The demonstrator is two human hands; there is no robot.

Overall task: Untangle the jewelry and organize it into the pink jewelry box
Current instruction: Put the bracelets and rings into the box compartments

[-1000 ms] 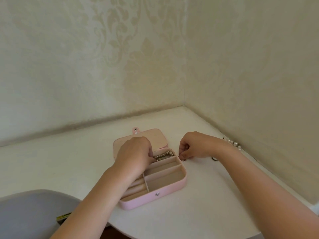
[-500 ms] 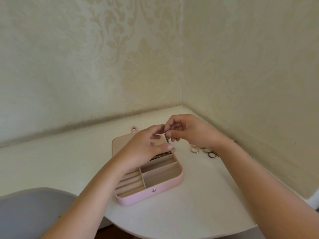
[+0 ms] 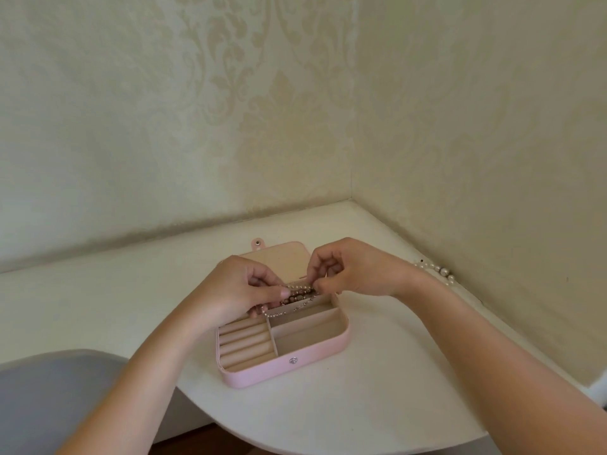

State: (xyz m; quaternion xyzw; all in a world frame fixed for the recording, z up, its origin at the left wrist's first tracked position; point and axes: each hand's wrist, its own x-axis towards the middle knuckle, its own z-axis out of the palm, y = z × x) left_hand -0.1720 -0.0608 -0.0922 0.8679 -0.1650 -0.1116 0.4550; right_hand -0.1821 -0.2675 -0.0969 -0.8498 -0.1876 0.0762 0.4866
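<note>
The pink jewelry box [image 3: 295, 364] lies open on the white corner table, its lid flat behind it. Ring rolls fill its front left part and two long compartments on the right hold nothing. Over the rear compartment, my left hand [image 3: 243, 290] and my right hand [image 3: 354, 267] each pinch an end of a small beaded chain [image 3: 300, 287] stretched between them. More tangled beaded jewelry [image 3: 295, 300] lies under it in the rear compartment. A pearl necklace [image 3: 438, 270] lies against the right wall.
Two wallpapered walls meet behind the box at the table's far corner [image 3: 351, 201]. The table's curved front edge [image 3: 262, 444] runs close below the box. A grey chair seat [image 3: 49, 399] sits at the lower left.
Both hands have come down from above the lid to the rear compartment, and a beaded chain is now stretched between them. The rings seen right of the box are now hidden behind my right hand.
</note>
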